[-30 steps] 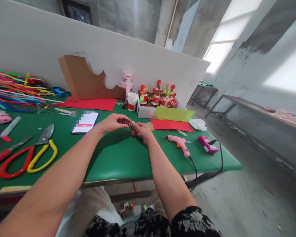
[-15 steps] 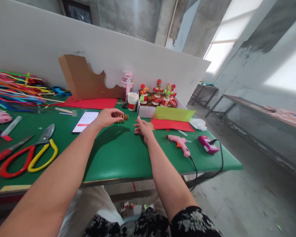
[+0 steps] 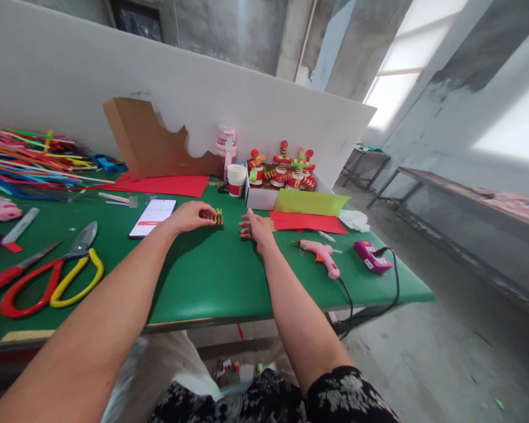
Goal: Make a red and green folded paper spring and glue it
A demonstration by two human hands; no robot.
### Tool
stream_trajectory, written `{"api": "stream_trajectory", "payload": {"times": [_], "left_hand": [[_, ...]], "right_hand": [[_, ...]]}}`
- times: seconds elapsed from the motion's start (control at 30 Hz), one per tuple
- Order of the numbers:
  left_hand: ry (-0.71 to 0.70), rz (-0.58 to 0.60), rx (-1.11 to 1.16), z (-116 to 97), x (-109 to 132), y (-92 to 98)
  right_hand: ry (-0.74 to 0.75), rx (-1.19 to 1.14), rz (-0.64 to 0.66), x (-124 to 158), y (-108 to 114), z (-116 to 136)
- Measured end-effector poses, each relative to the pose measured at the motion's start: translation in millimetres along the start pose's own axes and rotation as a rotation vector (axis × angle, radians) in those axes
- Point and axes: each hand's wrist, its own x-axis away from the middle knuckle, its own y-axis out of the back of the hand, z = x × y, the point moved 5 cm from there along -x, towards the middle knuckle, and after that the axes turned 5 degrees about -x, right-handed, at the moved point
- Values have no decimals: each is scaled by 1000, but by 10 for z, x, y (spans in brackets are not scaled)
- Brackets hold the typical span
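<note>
Between the fingers of my left hand (image 3: 194, 216) is a small folded paper spring (image 3: 218, 218) in red, yellow and green, held low over the green tabletop (image 3: 207, 282). My fingers hide its left part. Apart from it, my right hand (image 3: 256, 229) rests on the table with its fingers spread and nothing in them. Behind my hands stands a stack of paper cups (image 3: 237, 180) with a red band. Beside it, a white box (image 3: 260, 198) holds several cup figures (image 3: 280, 170) with coiled paper parts.
A pink glue gun (image 3: 321, 257) and a purple box with a cord (image 3: 372, 257) lie to the right. Red paper (image 3: 308, 223) is in front of the white box. On the left are a phone (image 3: 152, 218), scissors (image 3: 77, 258), a knife (image 3: 17, 273) and pipe cleaners (image 3: 22, 161).
My left hand has lowered slightly and moved a little left with the paper spring, which is now turned and closer to the table. My right hand has barely moved.
</note>
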Motion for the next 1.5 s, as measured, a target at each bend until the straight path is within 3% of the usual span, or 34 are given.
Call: {"api": "stream_trajectory", "payload": {"times": [0.13, 0.27, 0.33, 0.4, 0.47, 0.57, 0.73, 0.9, 1.03, 1.13, 1.3, 1.5], "left_hand": [[2, -49, -80, -5, 34, 83], [61, -259, -38, 77, 61, 292], [140, -367, 61, 181, 53, 323], [247, -397, 180, 310, 28, 250], [322, -352, 243, 409, -6, 116], [318, -296, 241, 464, -45, -38], [259, -258, 218, 418, -95, -145], [204, -219, 228, 298, -152, -203], [160, -243, 198, 274, -100, -33], [118, -150, 162, 257, -42, 59], [114, 27, 62, 184, -33, -62], [29, -7, -15, 59, -91, -185]], "right_hand": [[-5, -4, -3, -27, 15, -19], [34, 0, 8, -80, 32, -32], [99, 51, 15, -102, 30, -27], [222, 196, 31, -101, 1, 0], [385, 418, 79, -62, -74, 34], [579, 734, 189, 32, -230, 28], [610, 987, 279, 81, -342, -80], [606, 1012, 275, 42, -309, -98], [621, 960, 203, 23, -257, -44], [598, 914, 144, 13, -228, -26], [565, 859, 122, -2, -189, -11], [500, 878, 57, -58, -93, 13]]}}
